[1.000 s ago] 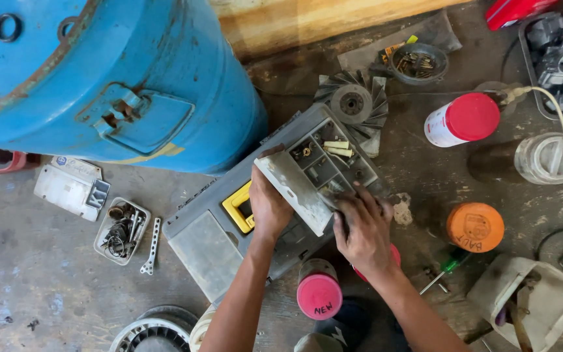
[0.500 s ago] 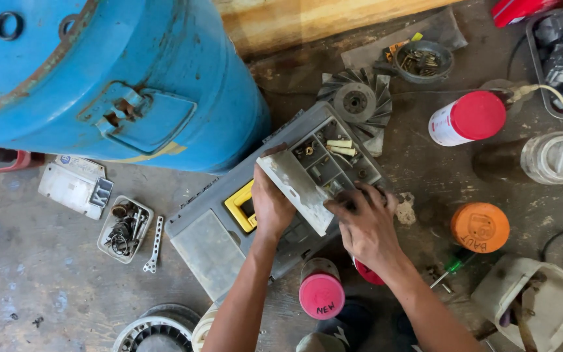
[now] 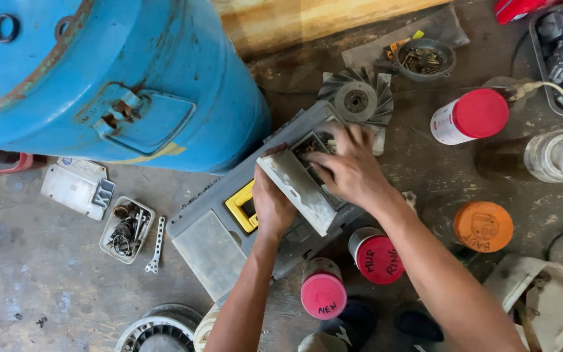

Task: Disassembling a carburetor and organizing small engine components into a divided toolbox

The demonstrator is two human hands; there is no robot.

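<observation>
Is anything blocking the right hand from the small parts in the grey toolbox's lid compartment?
Nothing visible does. The left hand holds the grey hinged compartment flap raised clear, and the right hand already reaches into the open compartment of the grey plastic toolbox; its fingers hide the contents.

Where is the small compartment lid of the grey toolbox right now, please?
In the head view, near centre, the left hand holds the compartment lid tilted open on the grey toolbox, beside the right hand.

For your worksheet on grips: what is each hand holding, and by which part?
Left hand grips the raised grey plastic compartment lid by its near edge; right hand reaches into the compartment, any hold hidden.
</observation>
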